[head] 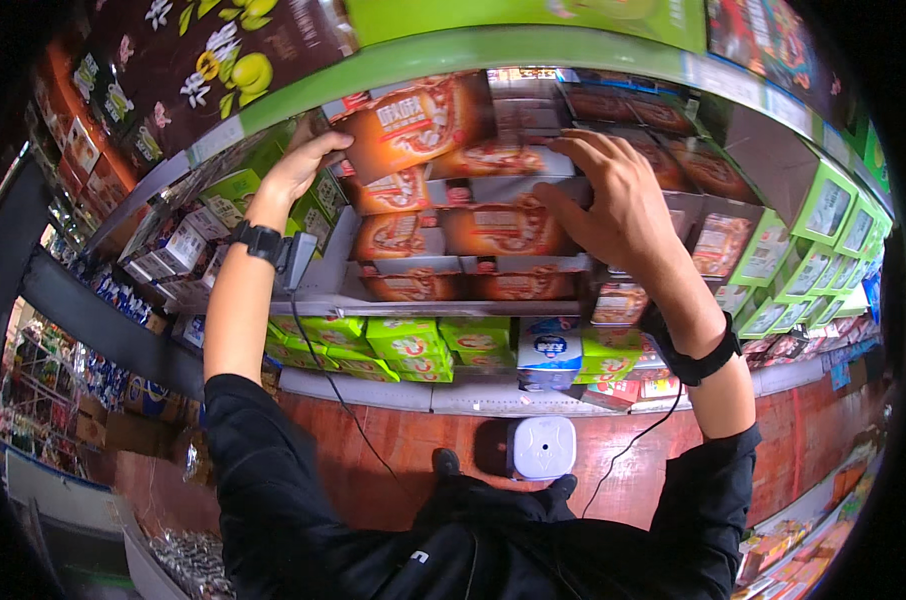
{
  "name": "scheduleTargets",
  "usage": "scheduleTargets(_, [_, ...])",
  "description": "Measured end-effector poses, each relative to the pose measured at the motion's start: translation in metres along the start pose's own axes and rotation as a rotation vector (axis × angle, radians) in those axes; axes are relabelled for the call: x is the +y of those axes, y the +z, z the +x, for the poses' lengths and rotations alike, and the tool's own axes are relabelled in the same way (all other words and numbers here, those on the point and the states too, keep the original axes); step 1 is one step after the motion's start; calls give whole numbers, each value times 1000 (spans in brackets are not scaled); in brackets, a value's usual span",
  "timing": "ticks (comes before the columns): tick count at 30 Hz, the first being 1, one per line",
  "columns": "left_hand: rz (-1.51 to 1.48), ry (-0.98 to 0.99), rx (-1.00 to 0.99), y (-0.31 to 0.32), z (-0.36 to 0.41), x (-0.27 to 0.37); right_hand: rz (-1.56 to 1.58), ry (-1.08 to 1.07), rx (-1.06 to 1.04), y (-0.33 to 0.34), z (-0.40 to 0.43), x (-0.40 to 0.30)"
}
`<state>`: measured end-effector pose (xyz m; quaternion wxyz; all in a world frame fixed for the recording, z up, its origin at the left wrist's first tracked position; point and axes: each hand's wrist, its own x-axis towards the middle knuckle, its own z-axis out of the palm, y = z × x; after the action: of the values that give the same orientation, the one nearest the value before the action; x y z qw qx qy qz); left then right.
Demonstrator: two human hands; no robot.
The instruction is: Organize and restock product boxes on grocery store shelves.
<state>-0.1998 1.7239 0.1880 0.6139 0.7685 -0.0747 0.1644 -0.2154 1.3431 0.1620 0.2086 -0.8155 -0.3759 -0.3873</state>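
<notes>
My left hand (308, 166) grips the left end of an orange-brown product box (415, 124), which is tilted above other boxes on the shelf. Its thumb lies on the box's front, and the fingers behind are partly hidden. To the right, my right hand (610, 187) is spread over the stacked boxes, fingers apart and bent; whether its fingertips touch a box is not clear. Below the hands, similar orange-brown boxes (498, 229) stand in rows with grey tops. Both wrists wear black straps with devices and cables.
The shelf's front edge (453, 308) runs below the rows. Green boxes (404, 337) and a blue-white box (549, 349) sit on the lower shelf. Green cartons (805, 255) are stacked at right. A green shelf rim (438, 56) lies above. A white stool (544, 448) stands by my feet.
</notes>
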Motion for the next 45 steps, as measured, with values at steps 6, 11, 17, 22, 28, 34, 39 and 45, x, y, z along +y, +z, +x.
scheduleTargets(6, [23, 55, -243, -51, 30, -19, -114, 1, -100, 86, 36, -68])
scheduleTargets(11, [-40, -29, -446, -49, 17, -17, -245, 84, -152, 114, 46, -88])
scheduleTargets(17, [-169, 205, -305, -45, -17, -21, -379, 144, -118, 125, 46, -86])
scheduleTargets(22, [-127, 395, -407, -90, -22, -36, -341, 321, -167, 126, 52, -89])
scheduleTargets(28, [-222, 214, -407, -143, -70, -102, 222, 26, 143, 138, 56, -130])
scheduleTargets(34, [-4, 21, -382, -102, -73, -158, -226, 82, 128, 190, 50, -186])
scheduleTargets(39, [-234, 35, -127, -59, -67, -166, -362, 238, 175, 180, 41, -178])
scheduleTargets(45, [-317, 120, -117, -22, -55, -174, -253, 505, 392, 163, -7, -124])
